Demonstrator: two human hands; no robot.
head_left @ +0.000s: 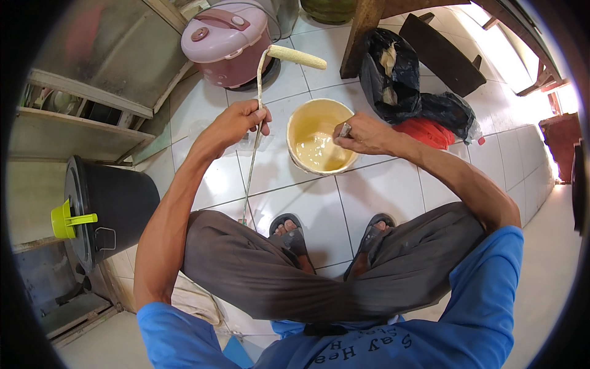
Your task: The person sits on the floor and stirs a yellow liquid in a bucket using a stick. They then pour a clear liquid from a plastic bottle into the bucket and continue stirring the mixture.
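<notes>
My left hand (249, 123) is closed round the long thin metal rod of a paint roller (295, 57), held upright with its pale cream sleeve at the top. My right hand (362, 134) has curled fingers over the right part of a cream-coloured bucket (301, 117), with a small silvery thing at the fingers that I cannot make out. The bucket holds a pale yellow liquid and stands on the white tiled floor (316, 209), just beyond my sandalled feet.
A pink rice cooker (224, 55), black plastic bags (393, 80), a red bag (421, 129) and a dark wooden stool (439, 55) are at the back. A black lidded bin (117, 197) with a lime-green scoop (67, 218) stands left, beside metal cabinets (86, 135).
</notes>
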